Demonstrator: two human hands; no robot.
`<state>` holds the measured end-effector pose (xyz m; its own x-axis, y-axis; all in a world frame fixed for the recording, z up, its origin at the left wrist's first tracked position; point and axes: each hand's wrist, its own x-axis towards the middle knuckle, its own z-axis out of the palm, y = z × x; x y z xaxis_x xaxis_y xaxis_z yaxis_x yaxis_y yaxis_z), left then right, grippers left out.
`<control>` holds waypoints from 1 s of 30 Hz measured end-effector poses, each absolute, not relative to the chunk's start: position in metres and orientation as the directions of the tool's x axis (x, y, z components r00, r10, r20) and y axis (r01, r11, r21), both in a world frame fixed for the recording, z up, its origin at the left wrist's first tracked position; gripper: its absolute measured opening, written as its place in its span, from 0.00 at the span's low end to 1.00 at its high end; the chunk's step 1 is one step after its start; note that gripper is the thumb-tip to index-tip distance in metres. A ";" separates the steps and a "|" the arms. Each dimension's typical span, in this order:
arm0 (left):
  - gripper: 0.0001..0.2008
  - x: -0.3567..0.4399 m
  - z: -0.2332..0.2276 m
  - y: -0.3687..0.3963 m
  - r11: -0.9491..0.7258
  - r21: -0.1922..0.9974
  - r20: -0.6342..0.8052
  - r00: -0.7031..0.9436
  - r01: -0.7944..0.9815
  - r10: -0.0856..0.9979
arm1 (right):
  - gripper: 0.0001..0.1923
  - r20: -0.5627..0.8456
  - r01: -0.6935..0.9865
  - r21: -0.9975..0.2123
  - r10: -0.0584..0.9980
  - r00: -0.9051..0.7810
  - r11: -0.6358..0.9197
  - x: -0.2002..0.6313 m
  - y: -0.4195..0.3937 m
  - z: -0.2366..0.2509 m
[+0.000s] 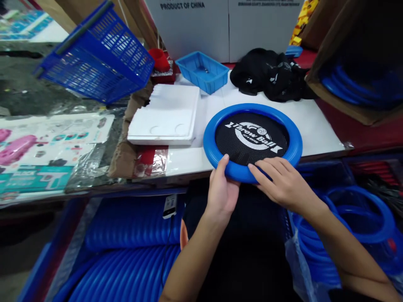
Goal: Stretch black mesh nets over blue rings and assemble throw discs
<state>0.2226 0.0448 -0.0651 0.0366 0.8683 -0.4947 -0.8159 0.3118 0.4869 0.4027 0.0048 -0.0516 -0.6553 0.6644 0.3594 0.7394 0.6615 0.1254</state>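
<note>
A round blue-rimmed disc [252, 140] with a black mesh centre printed "Throw Ball" lies on the white tabletop [315, 126], its near edge over the table's front. My left hand [222, 191] grips the near rim from below, thumb on top. Beside it, my right hand [283, 182] rests fingers-down on the near rim and the mesh edge.
A white foam slab [166, 113] lies left of the disc, a small blue tray [203, 71] and black cloth pile [270, 75] behind it. A blue basket [97, 54] sits tilted at far left. Stacks of blue rings [132, 251] fill bins below; more rings [362, 218] at right.
</note>
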 end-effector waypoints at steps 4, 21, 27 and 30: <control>0.11 0.227 -0.058 0.055 0.353 0.424 -0.544 0.077 -0.834 0.835 | 0.22 0.427 0.696 0.340 0.556 -0.713 0.632 0.414 0.017 -0.063; 0.17 0.218 -0.098 0.041 0.464 0.444 -0.486 0.229 -0.767 0.843 | 0.23 0.566 0.710 0.080 0.555 -0.610 0.699 0.451 0.014 -0.121; 0.21 0.160 -0.100 0.062 0.115 0.850 -0.156 -0.037 -0.514 0.987 | 0.26 0.713 0.700 0.090 0.444 -0.542 0.709 0.469 0.006 -0.076; 0.27 0.147 -0.072 0.079 -0.299 0.932 0.264 -0.180 -0.206 0.948 | 0.34 0.785 0.693 -0.060 0.463 -0.412 0.718 0.479 0.011 -0.044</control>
<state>0.1472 0.0793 -0.0716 -0.1798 0.9475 0.2643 -0.2060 -0.2990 0.9318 0.4795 0.0106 -0.0435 -0.4118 0.4631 0.7849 0.6932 0.7182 -0.0601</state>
